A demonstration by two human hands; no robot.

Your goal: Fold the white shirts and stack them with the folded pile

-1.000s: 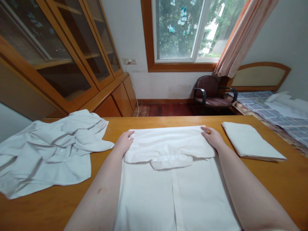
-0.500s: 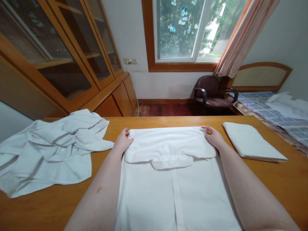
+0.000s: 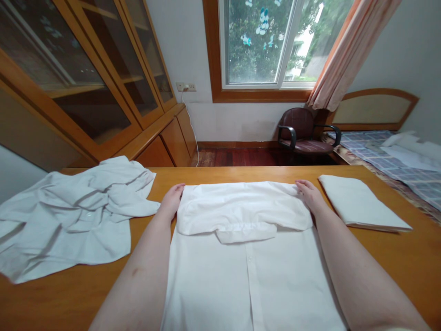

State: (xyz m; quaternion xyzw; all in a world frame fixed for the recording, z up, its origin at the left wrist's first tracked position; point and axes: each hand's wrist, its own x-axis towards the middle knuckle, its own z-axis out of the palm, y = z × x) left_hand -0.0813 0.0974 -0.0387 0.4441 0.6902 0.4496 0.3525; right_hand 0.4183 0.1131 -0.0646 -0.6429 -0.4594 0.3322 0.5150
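Observation:
A white button-up shirt point(image 3: 213, 276) lies flat on the table in front of me. Its far part is folded over toward me, with the collar flap lying across the button placket. At the far left corner of that fold, my left hand point(image 3: 172, 201) grips the fabric edge, its thumb hidden. My right hand point(image 3: 312, 197) pinches the opposite far corner, fingertips on the cloth. Between the two hands the far edge runs nearly straight. Small wrinkles cross the folded layer.
A crumpled white shirt point(image 3: 86, 211) lies on the table point(image 3: 148, 257) at left. To the right sits a neatly folded white garment point(image 3: 361, 202). Beyond the table stand a glass-door cabinet point(image 3: 138, 115), a dark red armchair point(image 3: 299, 128) and a bed point(image 3: 396, 151).
Both hands have shifted slightly outward along the fold, spreading its far corners apart. My left thumb, visible on the cloth before, is now out of sight.

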